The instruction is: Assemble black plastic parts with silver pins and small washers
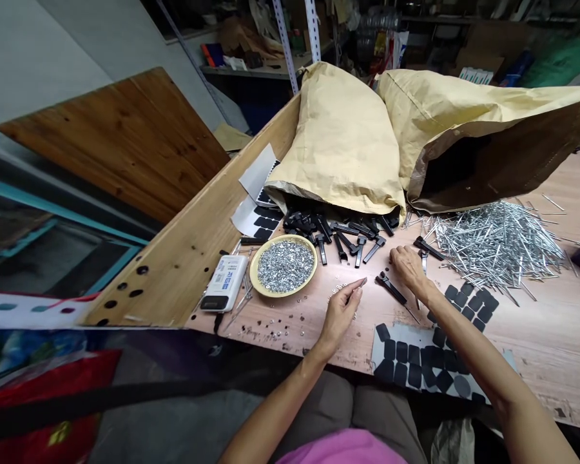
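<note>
My left hand (pixel 342 310) rests on the wooden table (pixel 551 335), its thumb and forefinger pinched together near several tiny washers (pixel 337 290); what it pinches is too small to name. My right hand (pixel 408 267) is curled, knuckles up, fingers closed around a thin metal pin (pixel 424 259) beside black plastic parts. One black part (pixel 391 289) lies just left of my right wrist. A yellow dish (pixel 283 265) full of small silver pieces stands to the left of my left hand.
Two tan paper sacks (pixel 343 142) lie at the back, black parts (pixel 333 229) spilling from one. A heap of metal pins (pixel 497 241) spreads at right. Black pad sheets (pixel 415 361) lie near the front edge. A white box (pixel 225 282) sits beside the dish.
</note>
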Demonstrator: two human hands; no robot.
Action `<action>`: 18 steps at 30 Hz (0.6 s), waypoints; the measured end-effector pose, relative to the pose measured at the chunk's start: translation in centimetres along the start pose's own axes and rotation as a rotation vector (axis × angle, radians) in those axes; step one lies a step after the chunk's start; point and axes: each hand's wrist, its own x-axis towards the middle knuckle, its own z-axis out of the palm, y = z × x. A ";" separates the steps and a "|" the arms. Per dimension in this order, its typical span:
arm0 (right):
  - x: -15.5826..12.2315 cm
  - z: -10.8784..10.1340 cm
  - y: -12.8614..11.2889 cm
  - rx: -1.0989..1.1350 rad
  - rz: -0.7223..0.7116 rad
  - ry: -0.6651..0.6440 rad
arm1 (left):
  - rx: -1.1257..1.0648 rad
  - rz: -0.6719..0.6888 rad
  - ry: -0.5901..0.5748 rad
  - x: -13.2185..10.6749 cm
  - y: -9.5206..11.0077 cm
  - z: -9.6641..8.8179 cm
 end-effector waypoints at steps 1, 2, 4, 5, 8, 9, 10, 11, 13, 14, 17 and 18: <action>0.0 -0.2 0.0 0.002 0.002 -0.002 | -0.046 -0.035 -0.021 0.0 0.2 0.1; -0.2 -0.3 -0.1 0.018 0.003 0.004 | -0.107 -0.083 -0.047 0.1 0.4 0.1; -1.1 -0.9 -0.4 0.144 0.004 0.055 | -0.219 -0.177 -0.102 0.0 0.8 0.4; -1.8 -1.2 -0.6 0.264 0.010 0.106 | -0.258 -0.213 -0.127 0.0 1.0 0.5; -4.8 -2.2 -2.1 0.714 0.066 0.303 | -0.311 -0.259 -0.193 -0.3 1.6 1.1; -5.8 -2.5 -2.7 0.830 0.100 0.353 | -0.306 -0.257 -0.212 -0.5 1.8 1.3; -6.9 -2.8 -3.3 0.924 0.137 0.392 | -0.296 -0.251 -0.231 -0.7 2.0 1.6; -7.8 -3.0 -3.9 1.000 0.173 0.417 | -0.283 -0.243 -0.248 -0.9 2.2 1.9; -9.4 -3.3 -4.8 1.111 0.228 0.443 | -0.266 -0.221 -0.275 -1.4 2.5 2.6; -10.0 -3.4 -5.2 1.150 0.242 0.459 | -0.265 -0.211 -0.287 -1.6 2.6 2.9; -11.4 -3.6 -5.5 1.187 0.229 0.529 | -0.291 -0.200 -0.317 -2.2 2.8 3.6; -11.7 -3.6 -5.5 1.165 0.208 0.559 | -0.303 -0.209 -0.329 -2.4 2.9 3.8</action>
